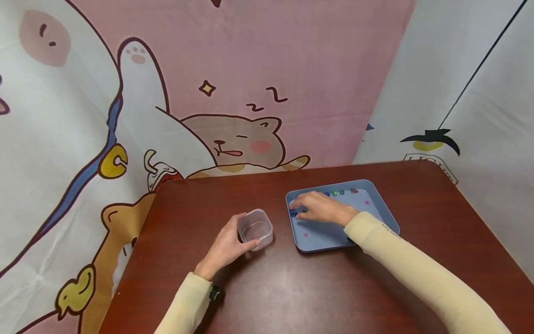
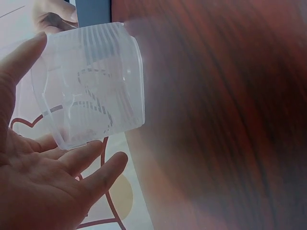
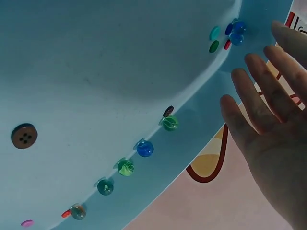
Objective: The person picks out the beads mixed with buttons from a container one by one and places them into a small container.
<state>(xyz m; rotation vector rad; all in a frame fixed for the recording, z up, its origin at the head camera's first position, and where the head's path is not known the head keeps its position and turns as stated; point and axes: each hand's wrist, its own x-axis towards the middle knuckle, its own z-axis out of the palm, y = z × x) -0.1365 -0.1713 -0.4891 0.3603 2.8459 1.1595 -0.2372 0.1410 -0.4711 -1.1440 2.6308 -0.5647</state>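
Note:
My left hand [image 1: 227, 246] holds a clear plastic container [image 1: 267, 237] at its sides, thumb on the near side and fingers on the far side. In the left wrist view, the container [image 2: 96, 86] looks see-through and no contents show in it. My right hand [image 1: 321, 207] reaches over the left part of a blue tray [image 1: 325, 236], its fingers spread near blue marbles [image 3: 236, 34] in a corner. Several marbles [image 3: 145, 148], green, blue and greyish, line the tray's far side. A brown four-hole button [image 3: 24, 136] lies on the tray floor.
Beside the blue marbles lie small green [image 3: 214, 46] and teal buttons [image 3: 214, 33]. Pink pieces [image 1: 306, 235] are scattered in the tray. Tray and container share a dark reddish wooden table [image 1: 267, 287]. Behind it hangs a cartoon-printed cloth [image 1: 325, 83].

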